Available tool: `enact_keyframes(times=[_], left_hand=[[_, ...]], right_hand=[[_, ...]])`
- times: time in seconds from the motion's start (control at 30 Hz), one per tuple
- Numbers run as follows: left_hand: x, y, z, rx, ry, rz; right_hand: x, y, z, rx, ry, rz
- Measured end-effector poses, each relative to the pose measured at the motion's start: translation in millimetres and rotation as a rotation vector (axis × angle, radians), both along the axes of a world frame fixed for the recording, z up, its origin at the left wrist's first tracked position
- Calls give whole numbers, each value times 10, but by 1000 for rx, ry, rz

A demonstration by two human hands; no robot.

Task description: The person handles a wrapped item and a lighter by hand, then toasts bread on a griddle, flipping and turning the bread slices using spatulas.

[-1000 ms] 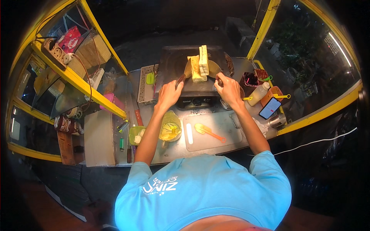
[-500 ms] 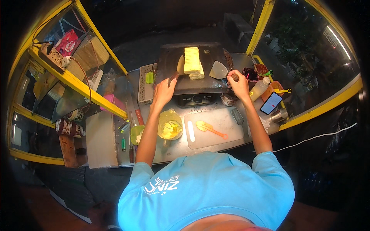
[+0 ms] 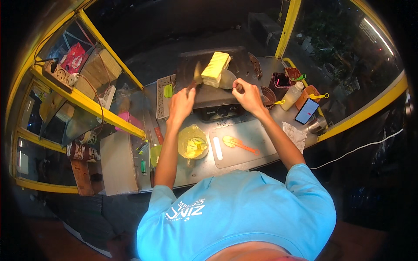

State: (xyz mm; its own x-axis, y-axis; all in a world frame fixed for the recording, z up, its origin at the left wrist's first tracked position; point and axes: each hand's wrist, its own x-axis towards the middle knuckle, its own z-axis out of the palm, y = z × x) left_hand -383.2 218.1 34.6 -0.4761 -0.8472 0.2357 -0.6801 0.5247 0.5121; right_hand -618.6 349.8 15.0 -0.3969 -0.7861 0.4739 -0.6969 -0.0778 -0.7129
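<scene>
The right spatula's blade (image 3: 227,79) looks smooth metal, the griddle (image 3: 213,97) matt, the cutting board (image 3: 252,135) plastic.

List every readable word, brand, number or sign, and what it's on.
Wording and brands not copied, just locations:
Shirt: large white lettering.
Stove front: small pale lettering.
Red pack: pale print, too blurred to read.
Phone: screen text, too small to read.
</scene>
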Motion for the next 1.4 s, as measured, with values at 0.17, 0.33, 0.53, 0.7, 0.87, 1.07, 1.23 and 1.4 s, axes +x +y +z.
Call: enact_keyframes(times=[0.17, 0.33, 0.53, 0.7, 0.87, 1.07, 1.23, 1.4], left_hand=[[288, 259, 371, -63, 10, 194], [271, 459, 431, 129, 283, -26], [3, 383, 4, -15, 100, -72], [60, 114, -96, -50, 27, -18], [-53, -440, -131, 14, 159, -87], [-289, -747, 20, 31, 60, -129], [-61, -732, 91, 34, 70, -153], [136, -597, -12, 16, 31, -163]], right_hand=[[-328, -211, -6, -275, -9, -86], [-715, -917, 121, -227, 151, -117], [-1039, -1345, 170, -80, 596, 242], [-1138, -1009, 272, 152, 696, 239], [-853, -420, 80, 100, 269, 177], [-856, -145, -181, 28, -268, 139], [-1114, 105, -215, 257, -581, 24], [-1134, 56, -260, 355, -701, -25]])
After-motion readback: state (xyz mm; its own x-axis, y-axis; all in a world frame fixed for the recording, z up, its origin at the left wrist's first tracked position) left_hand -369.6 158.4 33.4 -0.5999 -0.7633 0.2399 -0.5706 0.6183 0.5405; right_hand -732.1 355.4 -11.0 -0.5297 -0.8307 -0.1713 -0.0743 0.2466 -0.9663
